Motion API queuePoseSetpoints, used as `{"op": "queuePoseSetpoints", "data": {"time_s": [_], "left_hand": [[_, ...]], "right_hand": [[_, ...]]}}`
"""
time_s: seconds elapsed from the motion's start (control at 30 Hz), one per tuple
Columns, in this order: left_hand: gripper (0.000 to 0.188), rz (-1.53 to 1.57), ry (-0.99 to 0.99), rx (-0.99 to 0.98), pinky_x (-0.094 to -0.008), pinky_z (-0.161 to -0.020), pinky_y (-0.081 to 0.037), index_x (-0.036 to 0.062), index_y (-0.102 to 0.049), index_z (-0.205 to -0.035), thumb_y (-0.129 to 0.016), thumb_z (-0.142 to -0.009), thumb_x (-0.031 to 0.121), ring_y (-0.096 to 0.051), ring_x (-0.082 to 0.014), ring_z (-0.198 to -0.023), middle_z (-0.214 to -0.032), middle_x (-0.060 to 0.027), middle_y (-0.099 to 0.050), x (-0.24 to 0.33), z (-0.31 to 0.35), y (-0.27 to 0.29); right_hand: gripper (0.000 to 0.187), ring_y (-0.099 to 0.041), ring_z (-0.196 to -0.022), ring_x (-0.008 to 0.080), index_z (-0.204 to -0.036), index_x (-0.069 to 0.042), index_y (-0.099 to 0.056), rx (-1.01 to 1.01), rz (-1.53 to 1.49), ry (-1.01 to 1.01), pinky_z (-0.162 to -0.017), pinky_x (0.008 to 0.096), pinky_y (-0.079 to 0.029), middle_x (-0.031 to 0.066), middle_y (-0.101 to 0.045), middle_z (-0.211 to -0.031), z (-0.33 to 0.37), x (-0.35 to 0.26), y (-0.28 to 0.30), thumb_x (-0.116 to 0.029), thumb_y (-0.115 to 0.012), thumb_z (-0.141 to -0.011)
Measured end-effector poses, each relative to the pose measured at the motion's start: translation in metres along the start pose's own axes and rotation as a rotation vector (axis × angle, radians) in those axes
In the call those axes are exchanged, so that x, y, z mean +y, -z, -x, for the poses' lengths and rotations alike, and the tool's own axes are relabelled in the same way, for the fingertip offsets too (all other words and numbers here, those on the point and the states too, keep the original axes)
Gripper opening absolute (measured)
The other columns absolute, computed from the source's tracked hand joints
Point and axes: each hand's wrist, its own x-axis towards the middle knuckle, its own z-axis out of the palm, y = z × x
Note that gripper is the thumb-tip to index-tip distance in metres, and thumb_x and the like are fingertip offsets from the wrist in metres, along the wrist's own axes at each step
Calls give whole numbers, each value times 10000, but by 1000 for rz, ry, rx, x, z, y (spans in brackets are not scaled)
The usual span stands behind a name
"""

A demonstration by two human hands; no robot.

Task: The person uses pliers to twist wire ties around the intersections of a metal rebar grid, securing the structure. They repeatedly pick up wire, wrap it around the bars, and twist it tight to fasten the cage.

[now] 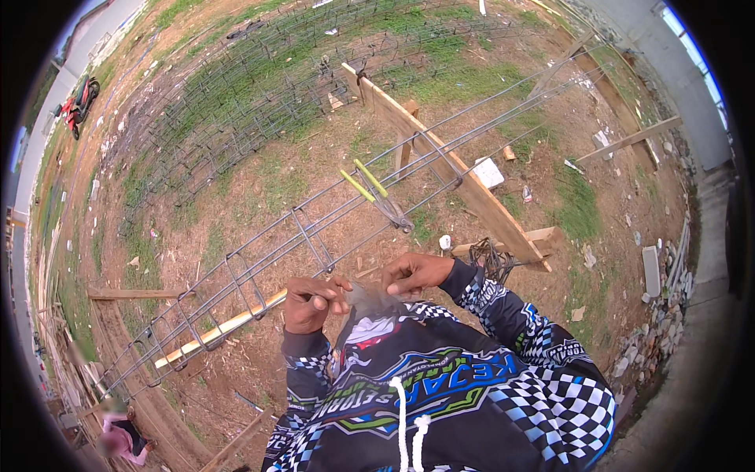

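In front of my chest is what looks like a thin, see-through plastic bag (364,301), with something white and red showing below its hazy upper part. My left hand (308,304) pinches its left side, fingers curled. My right hand (417,274) is closed at the bag's right side, thumb and fingers together. Just beyond my hands, pincers (393,212) with yellow-green handles rest across long steel rebars (346,206). Square stirrups (313,240) hang around the rebars on the left. A pale wooden strip (228,323) lies along the rebars.
A wooden beam (448,161) on posts crosses under the rebars. Dark tie wire (492,261) hangs by its near end. Rebar cages (228,118) lie on the grass beyond. Rubble (657,330) borders the right wall. A person in pink (126,440) is at lower left; a red motorbike (77,106) stands far left.
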Motion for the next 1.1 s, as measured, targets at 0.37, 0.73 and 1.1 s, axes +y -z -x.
{"op": "queuePoseSetpoints", "data": {"time_s": [0.37, 0.73, 1.1], "left_hand": [[304, -849, 233, 343, -305, -550, -488, -33, -710, -915, -708, -857, 266, -632, -189, -558, -673, -73, -663, -113, -182, 35], [945, -1951, 784, -51, -514, -1039, -319, 71, -626, -1219, -786, -526, 693, -545, -333, -1192, -1170, -175, -650, -203, -314, 42], [840, -1477, 944, 41, -385, -870, -503, 33, -636, -1183, -818, -592, 603, -655, -325, -964, -1058, -178, -677, -223, -337, 75]], "right_hand": [[224, -470, -550, 98, -862, -41, -721, 945, 808, 9, -522, 299, -362, 17, -551, -577, 54, -82, 93, -259, -676, -856], [159, -527, -519, 147, -672, 1, -724, 538, 402, -88, -472, 308, -376, 62, -643, -617, 21, -26, 336, -140, -669, -723], [198, -511, -537, 123, -734, 1, -699, 534, 385, -101, -519, 298, -389, 12, -566, -552, 24, -28, 348, -177, -631, -786]]}}
